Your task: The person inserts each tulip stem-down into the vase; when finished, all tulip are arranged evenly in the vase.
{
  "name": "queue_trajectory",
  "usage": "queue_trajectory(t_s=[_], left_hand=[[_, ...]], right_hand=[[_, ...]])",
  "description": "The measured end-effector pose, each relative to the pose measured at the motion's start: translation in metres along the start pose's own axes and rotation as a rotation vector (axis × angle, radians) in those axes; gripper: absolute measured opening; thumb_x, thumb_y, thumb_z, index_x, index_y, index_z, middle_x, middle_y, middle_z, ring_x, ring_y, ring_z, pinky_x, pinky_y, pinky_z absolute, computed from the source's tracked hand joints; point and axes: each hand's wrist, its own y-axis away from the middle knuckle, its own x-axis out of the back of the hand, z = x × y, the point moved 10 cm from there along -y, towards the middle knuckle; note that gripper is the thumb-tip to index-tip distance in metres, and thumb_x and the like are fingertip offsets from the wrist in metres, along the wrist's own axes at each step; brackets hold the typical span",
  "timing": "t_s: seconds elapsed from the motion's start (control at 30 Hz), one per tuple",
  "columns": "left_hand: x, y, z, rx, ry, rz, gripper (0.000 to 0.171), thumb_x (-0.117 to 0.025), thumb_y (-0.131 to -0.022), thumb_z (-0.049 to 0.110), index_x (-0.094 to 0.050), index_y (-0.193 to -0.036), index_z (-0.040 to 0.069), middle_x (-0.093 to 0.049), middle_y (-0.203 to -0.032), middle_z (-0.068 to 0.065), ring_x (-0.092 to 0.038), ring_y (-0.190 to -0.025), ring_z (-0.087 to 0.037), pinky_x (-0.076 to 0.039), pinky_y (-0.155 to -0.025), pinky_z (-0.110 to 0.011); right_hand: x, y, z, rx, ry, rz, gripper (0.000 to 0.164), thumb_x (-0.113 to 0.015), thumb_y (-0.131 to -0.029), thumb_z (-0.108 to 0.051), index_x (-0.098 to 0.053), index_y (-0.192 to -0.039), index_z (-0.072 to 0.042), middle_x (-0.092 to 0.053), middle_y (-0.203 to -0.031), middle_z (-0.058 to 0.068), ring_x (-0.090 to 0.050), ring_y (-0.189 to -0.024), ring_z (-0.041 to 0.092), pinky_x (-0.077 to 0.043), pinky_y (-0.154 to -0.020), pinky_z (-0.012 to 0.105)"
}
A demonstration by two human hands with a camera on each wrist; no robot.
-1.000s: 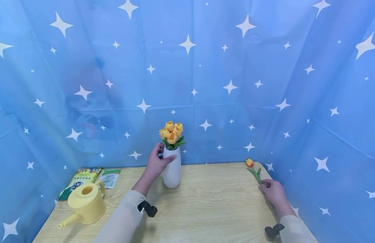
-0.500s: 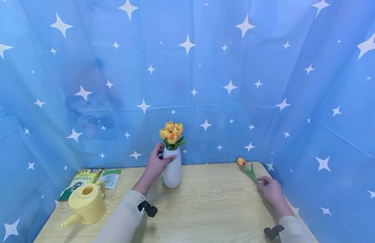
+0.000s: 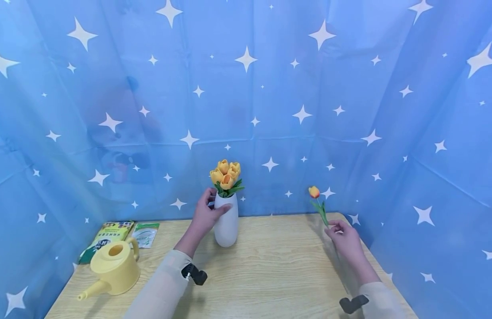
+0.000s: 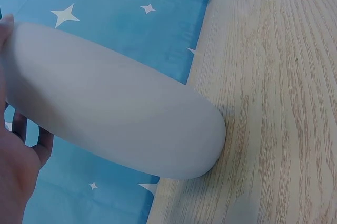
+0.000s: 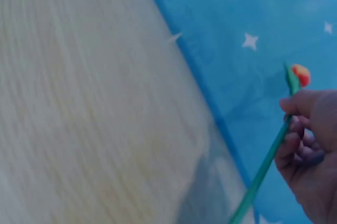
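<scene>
A white vase (image 3: 226, 223) stands upright near the table's back edge, with several yellow tulips (image 3: 226, 173) in its mouth. My left hand (image 3: 206, 215) grips the vase's upper part from the left, thumb across the front; in the left wrist view the vase (image 4: 116, 103) fills the middle. Over the table's right side, my right hand (image 3: 344, 239) pinches the green stem of one orange-red tulip (image 3: 314, 192), bloom upward. The stem (image 5: 266, 163) runs down past the curled fingers in the right wrist view, its lower end cut off by the frame.
On the left stands a yellow watering can (image 3: 115, 268), spout toward the front. Behind it lie a yellow-green bag (image 3: 106, 239) and a small green-white packet (image 3: 144, 235). A blue star-patterned curtain (image 3: 269, 88) hangs behind and beside the wooden table (image 3: 269, 266).
My right hand has raised the orange-red tulip and moved it left, its bloom rising above the table's back edge. The left hand and vase have stayed put.
</scene>
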Motion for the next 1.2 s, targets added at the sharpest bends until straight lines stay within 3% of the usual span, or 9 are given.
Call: queue_trajectory(t_s=[0.27,0.5,0.7,1.2], left_hand=[[-0.001,0.0,-0.001,0.009,0.008,-0.004,0.054,-0.094,-0.091,0.042,-0.059,-0.129,0.023,-0.063,-0.132,-0.01,-0.064,-0.122,-0.035,-0.057,-0.1,-0.058],[-0.001,0.001,-0.002,0.009,0.019,-0.009,0.056,-0.094,-0.09,0.042,-0.059,-0.13,0.023,-0.063,-0.134,-0.009,-0.064,-0.123,-0.035,-0.057,-0.101,-0.058],[-0.001,0.001,-0.002,0.006,0.018,-0.009,0.056,-0.094,-0.091,0.042,-0.059,-0.13,0.022,-0.063,-0.134,-0.01,-0.063,-0.124,-0.034,-0.057,-0.102,-0.058],[-0.001,0.001,0.0,-0.015,0.023,-0.006,0.052,-0.093,-0.092,0.04,-0.059,-0.127,0.022,-0.063,-0.13,-0.01,-0.064,-0.121,-0.034,-0.058,-0.099,-0.057]], right_hand=[[-0.004,0.004,-0.042,0.061,-0.202,0.026,0.029,-0.069,-0.11,-0.009,-0.062,-0.134,0.005,-0.065,-0.103,0.017,-0.06,-0.063,0.013,-0.056,-0.055,0.031],[-0.01,0.005,-0.071,0.121,-0.247,0.02,0.031,-0.07,-0.108,-0.005,-0.062,-0.133,0.012,-0.068,-0.105,0.018,-0.067,-0.068,0.015,-0.06,-0.058,0.031],[-0.017,0.003,-0.097,0.191,-0.237,0.022,0.02,-0.072,-0.108,-0.006,-0.067,-0.123,0.005,-0.071,-0.101,0.019,-0.074,-0.074,0.016,-0.063,-0.063,0.032],[-0.031,0.009,-0.166,0.328,-0.362,0.046,0.021,-0.074,-0.109,-0.016,-0.073,-0.122,0.001,-0.079,-0.109,0.025,-0.081,-0.088,0.022,-0.066,-0.073,0.034]])
